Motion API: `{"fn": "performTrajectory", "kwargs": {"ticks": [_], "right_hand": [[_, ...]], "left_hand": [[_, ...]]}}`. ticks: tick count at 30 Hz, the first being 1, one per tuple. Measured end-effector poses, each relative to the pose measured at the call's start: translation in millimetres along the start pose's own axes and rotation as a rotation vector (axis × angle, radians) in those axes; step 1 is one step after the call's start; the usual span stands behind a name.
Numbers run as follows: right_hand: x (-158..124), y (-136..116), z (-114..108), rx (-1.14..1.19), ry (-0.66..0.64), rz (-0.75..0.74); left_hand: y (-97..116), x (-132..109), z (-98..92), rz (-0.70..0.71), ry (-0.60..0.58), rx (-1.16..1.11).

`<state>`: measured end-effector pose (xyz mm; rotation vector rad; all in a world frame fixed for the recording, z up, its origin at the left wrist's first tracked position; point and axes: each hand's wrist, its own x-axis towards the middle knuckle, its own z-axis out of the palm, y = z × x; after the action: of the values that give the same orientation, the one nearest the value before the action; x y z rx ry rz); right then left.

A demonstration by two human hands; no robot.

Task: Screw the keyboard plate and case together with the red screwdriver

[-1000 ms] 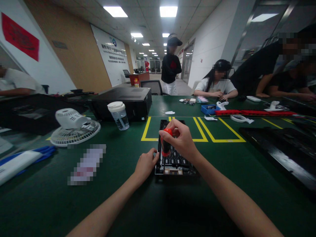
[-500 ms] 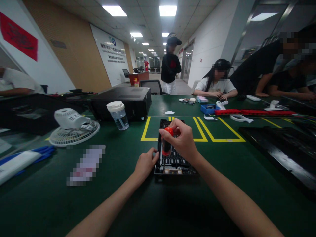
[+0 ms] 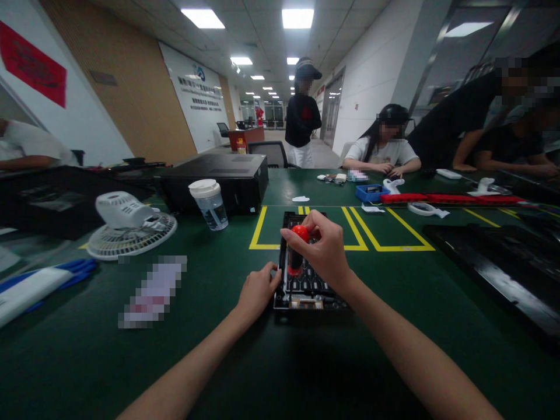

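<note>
Barely anything shifts from the frame half a second ago: the red cap of the screwdriver (image 3: 296,256) and the thumb over it move very slightly, while both wrists keep their places. Head view: the right hand (image 3: 326,248) grips the screwdriver's handle between thumb and fingers, its shaft pointing down toward the near-left corner of an open black case (image 3: 279,296). Whether the tip is seated in a screw is too small to tell. The case lies on the green table (image 3: 245,379), directly before the wearer, its far part within a yellow-taped outline (image 3: 354,248). The left hand (image 3: 258,290) rests against the case's left wall, apparently bracing it rather than grasping it. The step in hand appears to be turning a screw at that corner; the next move calls for an upright shaft, steady downward pressure and a firmly held case.
</note>
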<state>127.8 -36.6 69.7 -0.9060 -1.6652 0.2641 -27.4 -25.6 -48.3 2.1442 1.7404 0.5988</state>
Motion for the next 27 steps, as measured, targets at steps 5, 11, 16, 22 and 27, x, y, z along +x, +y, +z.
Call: {"fn": "performTrajectory", "kwargs": {"ticks": [5,11,16,22,27], "right_hand": [[-1.4,-1.5,0.7,-0.087,0.040,-0.042],[-3.8,-5.7,1.3,-0.147,0.069,-0.079],[-7.1,-11.0,2.9,-0.181,0.076,-0.086],[-10.2,-20.5,4.0,-0.228,0.070,-0.105],[-12.9,-25.2,4.6,-0.207,0.054,-0.116]], "left_hand": [[1.4,0.4,-0.6,-0.011,-0.006,0.019],[3.1,-0.8,-2.5,-0.014,-0.014,0.003],[3.4,-0.2,-3.2,-0.012,-0.018,0.008],[4.1,0.9,-3.1,-0.037,-0.030,0.031],[5.6,1.1,-3.9,-0.052,-0.045,0.075]]}}
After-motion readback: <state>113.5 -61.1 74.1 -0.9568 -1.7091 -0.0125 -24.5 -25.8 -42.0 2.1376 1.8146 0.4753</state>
